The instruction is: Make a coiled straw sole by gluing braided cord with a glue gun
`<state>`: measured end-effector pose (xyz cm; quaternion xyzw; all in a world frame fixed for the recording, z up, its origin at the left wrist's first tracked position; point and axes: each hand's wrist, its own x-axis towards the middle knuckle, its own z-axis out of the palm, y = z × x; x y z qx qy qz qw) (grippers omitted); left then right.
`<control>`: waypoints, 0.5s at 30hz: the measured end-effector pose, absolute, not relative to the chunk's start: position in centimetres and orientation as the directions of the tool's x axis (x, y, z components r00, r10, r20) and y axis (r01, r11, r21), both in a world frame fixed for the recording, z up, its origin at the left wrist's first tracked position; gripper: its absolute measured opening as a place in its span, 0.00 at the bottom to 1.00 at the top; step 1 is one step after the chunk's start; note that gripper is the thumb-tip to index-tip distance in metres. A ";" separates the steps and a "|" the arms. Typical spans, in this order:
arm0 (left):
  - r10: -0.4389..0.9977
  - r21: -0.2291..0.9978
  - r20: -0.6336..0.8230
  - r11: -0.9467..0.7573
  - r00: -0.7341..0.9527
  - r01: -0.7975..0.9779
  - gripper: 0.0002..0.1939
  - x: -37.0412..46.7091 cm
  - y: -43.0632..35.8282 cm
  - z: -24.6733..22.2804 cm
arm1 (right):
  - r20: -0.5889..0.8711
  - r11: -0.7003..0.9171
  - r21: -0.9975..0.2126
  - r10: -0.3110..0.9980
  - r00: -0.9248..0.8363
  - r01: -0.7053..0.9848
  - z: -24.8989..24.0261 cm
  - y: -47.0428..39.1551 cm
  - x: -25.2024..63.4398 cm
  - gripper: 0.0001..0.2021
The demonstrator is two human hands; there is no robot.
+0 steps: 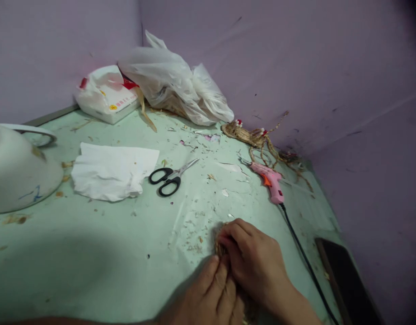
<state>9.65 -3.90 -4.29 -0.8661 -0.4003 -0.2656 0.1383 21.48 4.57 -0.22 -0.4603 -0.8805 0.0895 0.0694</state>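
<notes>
Near the bottom middle of the head view, both my hands meet at a small piece of tan braided straw cord [219,246], mostly covered by fingers. My right hand [253,257] curls over it from the right, thumb and forefinger pinching its far end. From below, my left hand [212,293] presses against the same piece, its fingers close together. A bit more tan material shows under my wrists at the frame's bottom edge. Beyond my hands, a pink hot glue gun [270,180] with an orange trigger lies on its side, and black-handled scissors [172,177] rest partly spread.
A white paper sheet [113,169], a white lamp shade [25,171] and a tissue box [109,97] are to the left. A plastic bag [180,85] and braided straw pieces [243,134] lie by the wall. The gun's black cord [304,257] passes a phone [346,280].
</notes>
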 end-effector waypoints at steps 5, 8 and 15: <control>0.639 -0.002 0.571 -0.626 0.515 0.780 0.15 9.6 -4.2 -4.2 | -0.017 0.585 -0.147 0.805 -0.593 0.798 -0.2 4.8 21.4 0.08; 0.638 0.012 0.568 -0.638 0.520 0.770 0.16 9.5 -4.2 -4.2 | -0.039 0.590 -0.116 0.801 -0.597 0.799 -0.4 5.2 21.2 0.08; 0.624 -0.023 0.576 -0.632 0.527 0.774 0.14 9.4 -4.1 -4.0 | -0.026 0.473 -0.203 0.873 -0.487 0.858 -0.5 6.8 20.6 0.08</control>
